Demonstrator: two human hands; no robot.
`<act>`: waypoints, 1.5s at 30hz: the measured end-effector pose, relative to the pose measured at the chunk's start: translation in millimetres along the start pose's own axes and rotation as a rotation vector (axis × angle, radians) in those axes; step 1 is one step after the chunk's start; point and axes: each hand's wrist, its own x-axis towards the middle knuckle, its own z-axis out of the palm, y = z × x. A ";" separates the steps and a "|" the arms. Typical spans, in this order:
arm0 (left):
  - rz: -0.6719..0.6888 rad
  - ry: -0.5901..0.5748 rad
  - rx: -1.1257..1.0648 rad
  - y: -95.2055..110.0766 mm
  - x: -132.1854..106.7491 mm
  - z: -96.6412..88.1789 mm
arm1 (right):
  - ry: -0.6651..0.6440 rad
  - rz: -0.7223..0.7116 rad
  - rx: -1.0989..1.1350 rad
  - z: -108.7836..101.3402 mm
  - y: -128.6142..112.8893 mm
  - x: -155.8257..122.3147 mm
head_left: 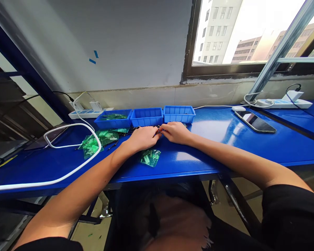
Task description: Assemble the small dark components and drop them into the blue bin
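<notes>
My left hand (142, 137) and my right hand (176, 132) meet over the blue table, just in front of the blue bins. The fingers of both are pinched together at their tips around something small and dark, too small to make out. Close below my left hand lies a green-tinted clear bag (150, 158) with small pale parts inside. More green bags (91, 144) are heaped to the left, with a few thin dark pieces beside them. Small dark pieces also show behind my fingers, partly hidden by my hands.
Behind my hands stand a left blue bin (99, 124) containing green bags, a middle blue bin (147, 122) and a right blue bin (179, 119). A thick white cable (68, 174) loops over the table's left side. A phone (255, 121) and a power strip (303, 104) lie right.
</notes>
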 end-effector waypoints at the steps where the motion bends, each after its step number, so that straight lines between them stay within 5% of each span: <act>1: 0.000 -0.004 0.001 0.3 -0.4 -0.6 | 0.004 -0.003 0.004 0.0 -0.1 0.0; 45: 0.016 -0.021 0.006 -3.2 -0.1 0.5 | -0.026 -0.024 0.035 1.6 0.8 0.6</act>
